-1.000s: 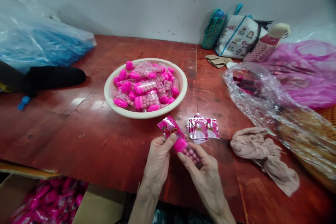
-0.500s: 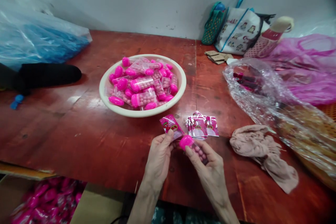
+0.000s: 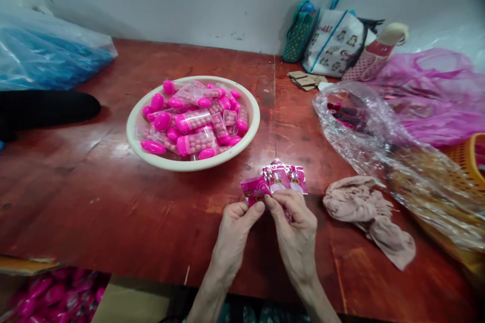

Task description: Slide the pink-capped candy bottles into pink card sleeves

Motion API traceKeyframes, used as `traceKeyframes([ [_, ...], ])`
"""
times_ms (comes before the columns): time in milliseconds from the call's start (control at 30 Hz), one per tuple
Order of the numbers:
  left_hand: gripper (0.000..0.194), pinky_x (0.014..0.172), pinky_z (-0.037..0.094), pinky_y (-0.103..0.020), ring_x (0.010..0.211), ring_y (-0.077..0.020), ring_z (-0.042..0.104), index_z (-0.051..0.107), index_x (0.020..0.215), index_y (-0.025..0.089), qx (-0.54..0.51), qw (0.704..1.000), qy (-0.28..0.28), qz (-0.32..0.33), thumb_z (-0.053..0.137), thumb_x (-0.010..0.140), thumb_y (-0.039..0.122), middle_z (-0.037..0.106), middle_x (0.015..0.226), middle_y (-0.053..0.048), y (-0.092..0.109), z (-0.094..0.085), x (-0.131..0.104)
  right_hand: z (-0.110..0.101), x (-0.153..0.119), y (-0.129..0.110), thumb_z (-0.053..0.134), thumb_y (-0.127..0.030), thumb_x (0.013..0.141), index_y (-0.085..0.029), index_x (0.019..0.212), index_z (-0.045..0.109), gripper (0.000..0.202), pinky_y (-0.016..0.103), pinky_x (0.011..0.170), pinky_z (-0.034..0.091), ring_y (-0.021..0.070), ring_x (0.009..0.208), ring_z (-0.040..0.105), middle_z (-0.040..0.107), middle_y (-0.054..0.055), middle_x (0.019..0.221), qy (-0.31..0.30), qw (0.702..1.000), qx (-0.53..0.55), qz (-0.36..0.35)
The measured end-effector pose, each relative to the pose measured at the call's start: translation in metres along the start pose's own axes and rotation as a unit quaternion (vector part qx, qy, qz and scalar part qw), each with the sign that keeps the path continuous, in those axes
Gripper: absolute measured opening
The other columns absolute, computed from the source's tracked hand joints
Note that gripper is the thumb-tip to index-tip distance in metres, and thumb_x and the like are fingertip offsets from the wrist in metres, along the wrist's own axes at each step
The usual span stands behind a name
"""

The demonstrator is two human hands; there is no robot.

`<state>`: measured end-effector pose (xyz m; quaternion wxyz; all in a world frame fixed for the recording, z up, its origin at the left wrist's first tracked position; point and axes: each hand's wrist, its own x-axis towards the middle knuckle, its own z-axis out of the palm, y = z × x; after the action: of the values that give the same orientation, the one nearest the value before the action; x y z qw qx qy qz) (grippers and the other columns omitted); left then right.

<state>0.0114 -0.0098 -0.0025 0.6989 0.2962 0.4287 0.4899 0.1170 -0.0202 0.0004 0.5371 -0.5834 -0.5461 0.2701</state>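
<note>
The table (image 3: 182,227) is wood with a glossy, reflective finish. The bowl (image 3: 178,164) looks like smooth plastic; the tubes (image 3: 196,120) have clear, shiny plastic. The sachets (image 3: 278,176) gleam like foil. The rag (image 3: 352,200) is matt, rumpled cloth, the wrap (image 3: 373,145) crinkled, glossy film.

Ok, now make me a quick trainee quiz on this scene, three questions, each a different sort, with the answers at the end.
1. Multiple choice: what colour are the caps on the clear tubes heaped in the bowl?
A) Blue
B) Bright pink
C) Green

2. True or false: the left hand is pinching a printed wrapper.

3. Fill in the blank: the crumpled cloth on the table lies nearer to the person's ____ hand.

Key:
1. B, bright pink
2. True
3. right
</note>
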Motion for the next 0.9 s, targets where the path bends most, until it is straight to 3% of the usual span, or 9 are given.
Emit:
traceKeyframes([
  [133, 0.046, 0.086, 0.044, -0.028, 0.097, -0.0164, 0.058, 0.058, 0.113, 0.027, 0.108, 0.984, 0.090, 0.107, 0.071, 0.069, 0.019, 0.064, 0.108, -0.002, 0.007, -0.007, 0.002, -0.004, 0.003, 0.002, 0.056, -0.021, 0.085, -0.020, 0.076, 0.062, 0.012, 0.025, 0.061, 0.039, 0.0141, 0.069, 0.049, 0.056, -0.001, 0.072, -0.046, 0.999, -0.016, 0.022],
  [233, 0.020, 0.084, 0.044, -0.026, 0.096, -0.0160, 0.057, 0.065, 0.092, 0.021, 0.188, 0.968, 0.064, 0.154, 0.068, 0.072, 0.019, 0.062, 0.101, -0.003, 0.015, -0.015, 0.004, -0.008, 0.005, 0.003, 0.048, -0.020, 0.089, -0.019, 0.071, 0.058, 0.020, 0.025, 0.061, 0.037, 0.0141, 0.067, 0.046, 0.053, -0.001, 0.068, -0.099, 0.993, -0.059, -0.006],
  [300, 0.004, 0.076, 0.046, -0.023, 0.088, -0.0150, 0.058, 0.065, 0.075, 0.017, 0.224, 0.962, 0.038, 0.152, 0.066, 0.073, 0.020, 0.062, 0.092, -0.004, 0.018, -0.019, 0.005, -0.008, 0.004, 0.004, 0.045, -0.019, 0.091, -0.019, 0.071, 0.055, 0.022, 0.025, 0.060, 0.035, 0.0142, 0.066, 0.045, 0.051, -0.001, 0.066, -0.111, 0.989, -0.091, -0.037],
  [333, 0.005, 0.073, 0.046, -0.022, 0.084, -0.0142, 0.058, 0.064, 0.071, 0.016, 0.229, 0.962, 0.033, 0.148, 0.067, 0.073, 0.020, 0.062, 0.089, -0.004, 0.018, -0.020, 0.006, -0.007, 0.004, 0.004, 0.044, -0.019, 0.092, -0.019, 0.071, 0.054, 0.023, 0.025, 0.059, 0.035, 0.0142, 0.065, 0.044, 0.051, -0.001, 0.066, -0.111, 0.987, -0.105, -0.051],
  [533, 0.019, 0.067, 0.049, -0.021, 0.072, -0.0104, 0.059, 0.061, 0.085, 0.018, 0.165, 0.981, 0.060, 0.087, 0.071, 0.068, 0.018, 0.062, 0.083, 0.000, 0.017, -0.020, 0.005, -0.003, 0.002, 0.009, 0.041, -0.020, 0.093, -0.019, 0.065, 0.046, 0.029, 0.025, 0.056, 0.032, 0.0139, 0.063, 0.041, 0.045, -0.001, 0.063, -0.096, 0.981, -0.154, -0.075],
  [700, 0.013, 0.068, 0.047, -0.020, 0.077, -0.0112, 0.057, 0.059, 0.071, 0.018, 0.158, 0.972, 0.086, 0.151, 0.071, 0.067, 0.015, 0.059, 0.079, 0.001, 0.014, -0.021, 0.007, -0.002, 0.003, 0.012, 0.039, -0.020, 0.094, -0.018, 0.065, 0.047, 0.029, 0.025, 0.055, 0.031, 0.0134, 0.060, 0.040, 0.043, 0.000, 0.064, -0.083, 0.982, -0.158, -0.067],
  [900, 0.005, 0.071, 0.046, -0.027, 0.079, -0.0164, 0.058, 0.068, 0.068, 0.017, 0.228, 0.965, 0.000, 0.129, 0.067, 0.072, 0.019, 0.063, 0.083, -0.005, 0.017, -0.021, 0.006, -0.006, 0.005, 0.011, 0.037, -0.024, 0.094, -0.018, 0.067, 0.051, 0.031, 0.025, 0.056, 0.033, 0.0139, 0.063, 0.044, 0.047, 0.000, 0.064, -0.092, 0.984, -0.142, -0.056],
])
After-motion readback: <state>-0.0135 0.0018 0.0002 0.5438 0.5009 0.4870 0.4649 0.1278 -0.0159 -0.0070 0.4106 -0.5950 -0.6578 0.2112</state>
